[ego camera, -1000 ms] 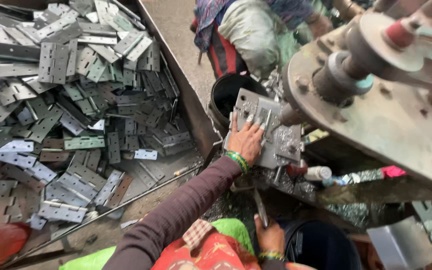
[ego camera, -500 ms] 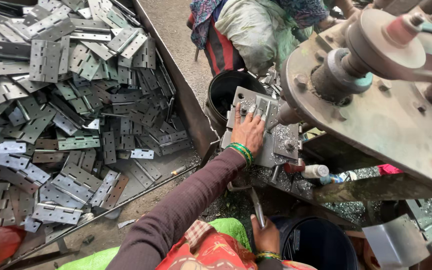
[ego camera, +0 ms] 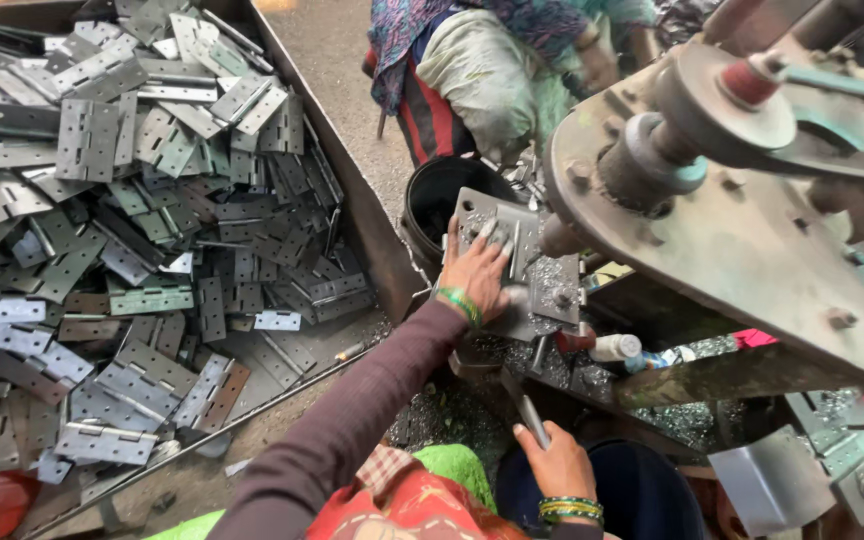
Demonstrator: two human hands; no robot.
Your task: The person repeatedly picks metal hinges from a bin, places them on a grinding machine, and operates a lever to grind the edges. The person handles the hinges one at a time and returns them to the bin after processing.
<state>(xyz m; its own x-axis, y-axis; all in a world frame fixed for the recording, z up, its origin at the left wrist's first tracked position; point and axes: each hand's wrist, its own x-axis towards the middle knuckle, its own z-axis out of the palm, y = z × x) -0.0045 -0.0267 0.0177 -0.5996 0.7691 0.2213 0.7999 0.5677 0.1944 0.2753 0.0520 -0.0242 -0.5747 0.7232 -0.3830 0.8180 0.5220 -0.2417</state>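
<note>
My left hand (ego camera: 474,275) lies flat, fingers (ego camera: 490,232) spread wide, on a grey hinge plate (ego camera: 512,240) that sits on the press bed (ego camera: 552,290) at the middle of the frame, just below the big rusty machine arm (ego camera: 752,240). I judge the plate stiff, thin steel, light for one hand, with sharp stamped edges and probably an oily, slick face; pressing down on the flat and pinching it by the long edges, clear of the holes, looks the safest hold. My right hand (ego camera: 555,470), at the lower middle, is closed around a dark metal lever (ego camera: 530,415). The bed is littered with shiny metal chips, so the plate may not seat flush. A black bucket (ego camera: 432,200) stands just left of the bed, and a large tray (ego camera: 372,250) heaped with hinges (ego camera: 132,220) fills the left of the frame. Another person sits close at the top, so the room is tight.
</note>
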